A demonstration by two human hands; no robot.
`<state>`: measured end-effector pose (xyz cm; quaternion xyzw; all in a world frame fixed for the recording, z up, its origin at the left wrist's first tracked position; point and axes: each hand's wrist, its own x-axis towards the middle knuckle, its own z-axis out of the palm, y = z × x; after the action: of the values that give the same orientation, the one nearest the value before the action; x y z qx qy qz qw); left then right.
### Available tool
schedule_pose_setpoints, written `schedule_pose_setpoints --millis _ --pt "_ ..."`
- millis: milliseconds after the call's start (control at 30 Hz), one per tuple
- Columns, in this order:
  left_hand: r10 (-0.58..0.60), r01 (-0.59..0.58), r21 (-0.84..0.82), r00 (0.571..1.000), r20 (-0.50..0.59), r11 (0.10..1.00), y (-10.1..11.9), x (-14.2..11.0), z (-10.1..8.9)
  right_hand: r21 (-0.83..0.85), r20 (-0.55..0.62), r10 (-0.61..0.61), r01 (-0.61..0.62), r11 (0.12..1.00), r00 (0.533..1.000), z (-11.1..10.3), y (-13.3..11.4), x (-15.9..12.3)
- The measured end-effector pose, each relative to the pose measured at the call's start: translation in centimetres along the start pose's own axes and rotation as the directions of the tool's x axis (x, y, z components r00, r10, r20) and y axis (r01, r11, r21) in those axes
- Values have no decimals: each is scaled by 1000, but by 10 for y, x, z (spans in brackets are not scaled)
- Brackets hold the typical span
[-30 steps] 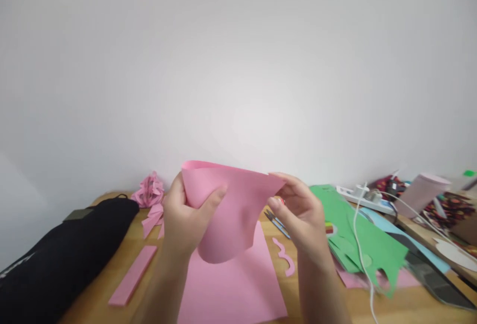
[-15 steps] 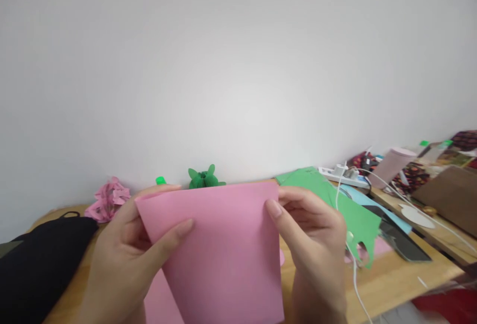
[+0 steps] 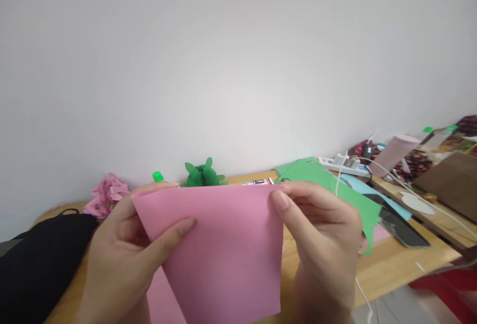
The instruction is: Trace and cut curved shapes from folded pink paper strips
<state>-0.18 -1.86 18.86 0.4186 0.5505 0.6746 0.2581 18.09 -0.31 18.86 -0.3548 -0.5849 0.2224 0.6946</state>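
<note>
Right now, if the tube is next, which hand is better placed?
Probably the right hand: the tube shows past the paper's top edge, nearer that hand than the left hand. Both hold the paper.

Soft, even light — brightest mid-wall — with blur and stretching toward the right edge.
</note>
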Motion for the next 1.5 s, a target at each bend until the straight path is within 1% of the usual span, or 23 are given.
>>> schedule_pose_setpoints --millis 67,133,233,333,433,500,633,700,833,967,1033,1133,1200,1367,1500 --pt "-56 54 -64 998 -22 996 2 0 2 2 6 -1 1 1000 1000 0 0 0" --pt "-59 55 -94 997 -40 994 3 -1 3 4 12 -5 5 1000 1000 0 0 2" --pt "-50 46 -85 998 -47 995 4 -1 4 3 3 6 -6 1000 1000 0 -2 3" --pt "-93 92 -68 995 -24 993 4 1 3 -1 7 25 -25 1000 1000 0 -4 3" --pt "-124 124 -57 992 -2 991 4 2 1 -11 -25 30 -30 999 999 0 -4 3" --pt "-124 123 -65 992 -6 990 5 2 0 -14 -38 25 -26 1000 999 0 -4 3" --pt "-119 117 -75 992 -29 990 6 2 0 5 -24 22 -22 1000 999 0 -4 3" --pt "-118 118 -68 993 -7 991 5 3 0 11 -28 23 -23 1000 999 0 -4 3" --pt "-110 113 -61 993 43 992 1 7 -4 19 0 20 -20 1000 1000 -1 -4 3" --pt "-61 64 -37 996 71 997 -3 11 -7 -1 2 20 -20 1000 1000 -2 -4 4" --pt "-60 62 -35 996 66 997 -2 11 -7 -17 7 28 -28 999 1000 -2 -4 4" --pt "-91 93 -46 995 47 995 -1 9 -6 -20 0 19 -19 1000 1000 -3 -4 4" --pt "-105 108 -51 993 57 993 -1 8 -6 -35 6 4 -4 999 1000 -3 -4 4" --pt "-77 82 -68 994 75 994 -6 11 -7 -74 8 6 -6 997 1000 -4 -4 6" --pt "-45 51 -55 992 117 997 -11 15 -7 -137 37 -62 66 988 997 -4 -4 8"
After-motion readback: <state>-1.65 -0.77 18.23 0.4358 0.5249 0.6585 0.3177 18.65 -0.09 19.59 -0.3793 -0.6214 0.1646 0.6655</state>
